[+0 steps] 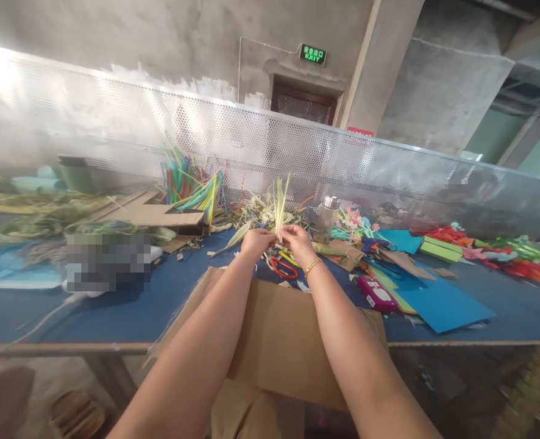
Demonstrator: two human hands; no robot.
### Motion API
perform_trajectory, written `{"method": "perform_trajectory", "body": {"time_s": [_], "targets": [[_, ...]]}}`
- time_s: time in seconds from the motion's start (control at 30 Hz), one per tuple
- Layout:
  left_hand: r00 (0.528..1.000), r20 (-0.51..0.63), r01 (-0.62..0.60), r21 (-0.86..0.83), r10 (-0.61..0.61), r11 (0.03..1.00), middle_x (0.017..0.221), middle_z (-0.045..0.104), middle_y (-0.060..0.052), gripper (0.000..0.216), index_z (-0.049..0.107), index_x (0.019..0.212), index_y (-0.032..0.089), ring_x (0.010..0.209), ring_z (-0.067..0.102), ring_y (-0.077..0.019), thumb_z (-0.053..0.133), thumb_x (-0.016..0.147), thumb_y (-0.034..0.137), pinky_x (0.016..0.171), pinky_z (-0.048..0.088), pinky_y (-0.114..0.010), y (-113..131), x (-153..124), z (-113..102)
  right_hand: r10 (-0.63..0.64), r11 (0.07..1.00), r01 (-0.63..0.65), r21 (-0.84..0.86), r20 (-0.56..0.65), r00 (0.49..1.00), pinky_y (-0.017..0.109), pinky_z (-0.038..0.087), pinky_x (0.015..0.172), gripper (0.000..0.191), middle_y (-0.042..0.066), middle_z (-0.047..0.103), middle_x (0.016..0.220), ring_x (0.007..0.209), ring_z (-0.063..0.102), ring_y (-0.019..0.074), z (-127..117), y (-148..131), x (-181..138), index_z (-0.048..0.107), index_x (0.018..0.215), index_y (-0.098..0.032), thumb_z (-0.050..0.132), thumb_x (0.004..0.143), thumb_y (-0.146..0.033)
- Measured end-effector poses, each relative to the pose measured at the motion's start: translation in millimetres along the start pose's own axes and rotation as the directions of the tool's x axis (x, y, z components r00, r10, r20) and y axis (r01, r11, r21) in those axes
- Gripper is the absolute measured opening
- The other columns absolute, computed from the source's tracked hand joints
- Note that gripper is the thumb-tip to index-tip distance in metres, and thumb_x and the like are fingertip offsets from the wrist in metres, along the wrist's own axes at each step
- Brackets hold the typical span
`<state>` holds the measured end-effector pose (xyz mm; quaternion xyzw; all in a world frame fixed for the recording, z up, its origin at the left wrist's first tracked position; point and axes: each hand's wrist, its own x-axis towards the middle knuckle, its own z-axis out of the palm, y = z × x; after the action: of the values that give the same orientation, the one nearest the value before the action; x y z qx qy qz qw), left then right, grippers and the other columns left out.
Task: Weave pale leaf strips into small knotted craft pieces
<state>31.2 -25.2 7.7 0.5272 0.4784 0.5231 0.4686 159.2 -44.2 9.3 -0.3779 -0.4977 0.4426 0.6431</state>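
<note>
Above the blue-topped table, a bunch of pale yellow-green corn husk strips stands upright and fans out at the top. My left hand pinches its base from the left. From the other side my right hand, with a gold bracelet at the wrist, grips the same base, fingertips nearly touching the left ones. Orange-red scissors handles lie just below the hands. A pale husk sticks out left of my left hand. Brown cardboard lies under my forearms, over the table's front edge.
Colourful pipe cleaners and more husks stand at the back left. A clear bottle stands behind my right hand. To the right lie a purple box, blue paper and bright paper flowers. A perforated metal screen borders the table.
</note>
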Motion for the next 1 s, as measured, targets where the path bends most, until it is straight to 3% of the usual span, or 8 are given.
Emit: {"method": "perform_trajectory", "body": {"time_s": [0.13,0.37,0.6,0.8,1.0], "targets": [[0.999,0.024,0.035,-0.039,-0.034,0.999,0.045,0.058,0.001,0.009,0.062,0.06,0.016,0.039,0.046,-0.0076,0.07,0.059,0.019,0.038,0.029,-0.018,5,-7,5,-0.14,0.989,0.136,-0.063,-0.05,0.989,0.023,0.044,0.062,0.028,-0.003,0.06,0.067,0.062,0.052,0.0099,1,6,5,0.059,0.07,-0.02,0.077,0.057,-0.037],[0.988,0.052,0.151,-0.137,-0.146,0.979,0.049,0.061,0.0,0.01,0.064,0.063,0.015,0.041,0.049,-0.0062,0.073,0.061,0.016,0.04,0.034,-0.016,17,-16,4,-0.221,0.951,0.198,-0.239,-0.071,0.973,0.024,0.042,0.064,0.02,-0.004,0.058,0.066,0.063,0.049,0.0111,-4,13,10,0.058,0.072,-0.021,0.07,0.064,-0.035],[0.98,0.119,0.187,-0.25,-0.161,0.95,0.055,0.064,-0.002,0.01,0.065,0.066,0.013,0.046,0.056,-0.0064,0.074,0.064,0.015,0.047,0.044,-0.015,17,-15,5,-0.265,0.925,0.233,-0.299,-0.071,0.962,0.025,0.042,0.067,0.018,-0.002,0.059,0.072,0.067,0.053,0.0131,-5,10,8,0.056,0.075,-0.022,0.066,0.069,-0.036],[0.98,0.134,0.185,-0.305,-0.15,0.934,0.056,0.064,0.0,0.012,0.065,0.066,0.013,0.048,0.058,-0.0066,0.077,0.064,0.012,0.05,0.047,-0.015,19,-17,5,-0.316,0.88,0.256,-0.401,-0.09,0.944,0.026,0.041,0.07,0.016,-0.001,0.059,0.073,0.07,0.053,0.0143,-5,12,8,0.055,0.076,-0.022,0.062,0.072,-0.036],[0.982,0.133,0.171,-0.311,-0.135,0.935,0.056,0.064,-0.002,0.017,0.066,0.066,0.012,0.051,0.06,-0.0086,0.081,0.06,0.015,0.052,0.05,-0.017,18,-18,6,-0.304,0.886,0.242,-0.396,-0.099,0.948,0.026,0.041,0.07,0.018,-0.002,0.056,0.074,0.069,0.052,0.0138,-7,21,14,0.052,0.078,-0.023,0.058,0.075,-0.04]]}}
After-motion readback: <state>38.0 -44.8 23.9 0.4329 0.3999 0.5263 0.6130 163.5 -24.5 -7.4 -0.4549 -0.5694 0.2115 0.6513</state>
